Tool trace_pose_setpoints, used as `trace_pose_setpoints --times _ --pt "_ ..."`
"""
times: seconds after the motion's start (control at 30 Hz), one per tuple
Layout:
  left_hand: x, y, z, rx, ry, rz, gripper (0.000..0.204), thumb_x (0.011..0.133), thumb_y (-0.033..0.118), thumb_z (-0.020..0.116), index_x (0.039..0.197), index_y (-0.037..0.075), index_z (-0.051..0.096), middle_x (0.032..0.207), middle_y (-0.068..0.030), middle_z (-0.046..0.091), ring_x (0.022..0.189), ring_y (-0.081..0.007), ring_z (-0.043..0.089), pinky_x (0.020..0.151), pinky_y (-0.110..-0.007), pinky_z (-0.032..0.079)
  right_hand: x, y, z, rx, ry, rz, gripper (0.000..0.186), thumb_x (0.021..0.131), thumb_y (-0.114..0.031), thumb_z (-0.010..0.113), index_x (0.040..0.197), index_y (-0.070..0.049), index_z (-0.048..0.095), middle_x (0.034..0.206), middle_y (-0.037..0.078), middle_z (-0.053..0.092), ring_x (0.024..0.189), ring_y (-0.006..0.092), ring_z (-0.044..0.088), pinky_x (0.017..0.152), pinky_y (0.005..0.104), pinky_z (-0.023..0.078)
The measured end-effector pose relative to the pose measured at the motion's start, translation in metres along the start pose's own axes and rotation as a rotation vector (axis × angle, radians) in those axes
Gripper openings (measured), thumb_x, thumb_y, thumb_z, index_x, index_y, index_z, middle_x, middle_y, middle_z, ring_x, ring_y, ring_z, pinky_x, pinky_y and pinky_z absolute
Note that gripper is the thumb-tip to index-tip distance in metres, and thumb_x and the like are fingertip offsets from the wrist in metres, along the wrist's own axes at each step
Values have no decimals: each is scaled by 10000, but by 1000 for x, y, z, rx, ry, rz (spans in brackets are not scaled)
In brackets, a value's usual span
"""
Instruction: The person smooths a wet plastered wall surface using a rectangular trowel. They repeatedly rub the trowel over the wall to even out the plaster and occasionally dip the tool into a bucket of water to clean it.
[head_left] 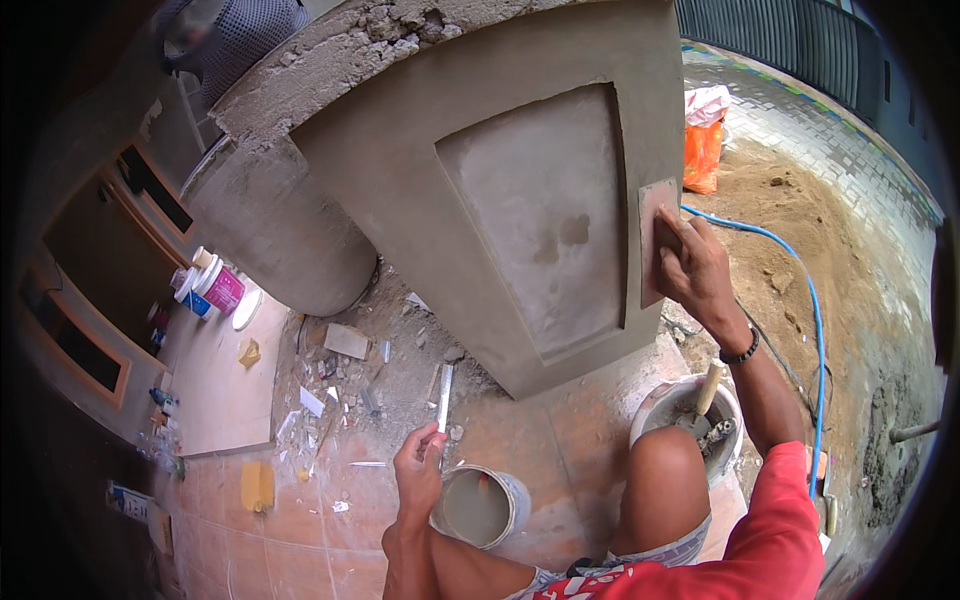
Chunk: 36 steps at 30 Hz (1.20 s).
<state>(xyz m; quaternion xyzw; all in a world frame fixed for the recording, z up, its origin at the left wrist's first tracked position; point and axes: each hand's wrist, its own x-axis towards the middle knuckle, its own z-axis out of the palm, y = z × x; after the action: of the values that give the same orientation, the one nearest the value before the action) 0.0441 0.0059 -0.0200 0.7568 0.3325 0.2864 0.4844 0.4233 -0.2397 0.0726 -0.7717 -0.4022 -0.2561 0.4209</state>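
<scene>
My right hand (695, 265) grips a flat rectangular plastering float (654, 205), its face against the right border of a grey plastered wall (400, 170). A recessed panel (545, 200) with a dark damp patch sits within that wall. In my left hand (416, 465), a narrow pale strip (445, 388) is pinched upright between thumb and fingers; its material is unclear. Just right of this hand stands a small bucket (520, 500) of cloudy grey liquid. Beside my right knee, a larger bucket (735, 450) holds a wooden-handled tool (711, 385) in grey mix.
A blue hose (815, 330) curves past a sand heap (770, 200) at right, near an orange bag (703, 160). Rubble and broken tile (346, 341) litter the floor below the wall. Paint tubs (218, 285) and a yellow sponge-like block (257, 486) are at left.
</scene>
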Motion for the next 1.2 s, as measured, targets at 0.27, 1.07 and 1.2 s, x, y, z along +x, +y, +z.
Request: trace_pose_setpoints --times 0.27,1.07,1.2 --pt "2 3 -3 29 -20 22 306 956 105 551 1209 -64 584 1019 -121 677 920 -153 619 830 -285 495 103 -50 6 -63 376 9 466 835 -159 607 1294 -82 606 911 174 574 822 344 616 745 425 509" --pt "7 -7 -8 31 -15 30 283 963 97 564 1196 -62 590 989 -126 675 892 -169 639 783 -296 519 131 -171 60 159 263 191 445 827 -174 589 1217 40 614 947 243 605 838 395 645 746 471 534" --pt "7 -6 -2 80 -38 30 280 967 86 548 1199 -64 588 991 -128 676 899 -171 642 789 -299 521 93 -198 67 278 166 56 468 831 -172 604 1249 38 593 944 244 595 791 395 636 740 464 536"
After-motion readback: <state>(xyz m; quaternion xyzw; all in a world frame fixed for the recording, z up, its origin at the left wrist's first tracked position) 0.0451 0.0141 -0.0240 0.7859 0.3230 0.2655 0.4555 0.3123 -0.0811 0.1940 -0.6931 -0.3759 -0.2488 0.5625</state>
